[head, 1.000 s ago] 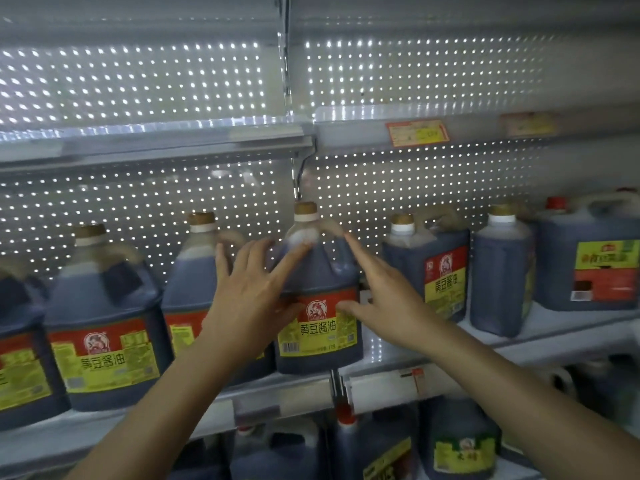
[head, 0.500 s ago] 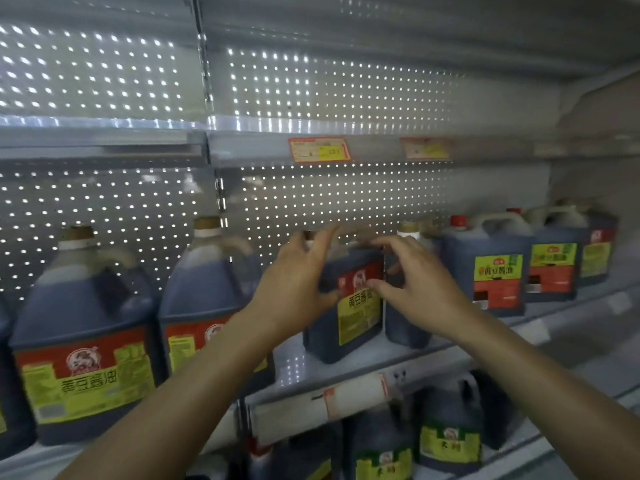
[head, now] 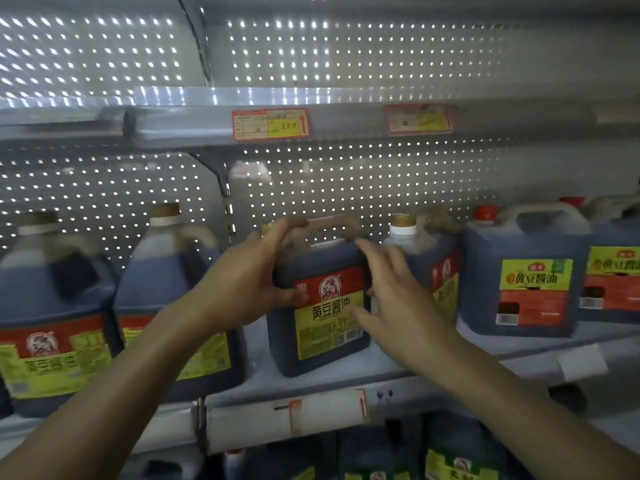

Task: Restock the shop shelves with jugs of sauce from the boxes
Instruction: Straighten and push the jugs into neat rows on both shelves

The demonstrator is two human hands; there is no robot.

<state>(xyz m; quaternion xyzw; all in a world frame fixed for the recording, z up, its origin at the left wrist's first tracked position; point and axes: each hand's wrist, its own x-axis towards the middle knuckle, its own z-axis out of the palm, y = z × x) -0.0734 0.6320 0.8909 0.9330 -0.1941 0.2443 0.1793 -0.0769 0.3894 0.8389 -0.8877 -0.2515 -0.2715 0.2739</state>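
Held jug: a dark plastic jug of sauce with a red and yellow label stands upright on the grey metal middle shelf, label facing outward.
Left hand: the left hand grasps the held jug's left side, thumb lying on the front by the label, fingers curled over the top at the brown handle.
Right hand: the right hand lies against the held jug's right edge, fingers nearly straight and spread, thumb across the lower label; it touches rather than clasps.
Left of held jug: two larger round-shouldered jugs of the same sauce, each with a brownish cap, stand side by side on the same shelf, partly behind the left forearm.
Right of held jug: a jug with a white collar and gold cap stands just beside it, mostly hidden by the right hand; further right are two squarer jugs with red caps and green and orange labels.
Above held jug: the upper shelf edge carries a red and yellow price tag; the perforated back panel lets light through.
Below held jug: more dark jugs sit on the lower shelf, only their tops visible.
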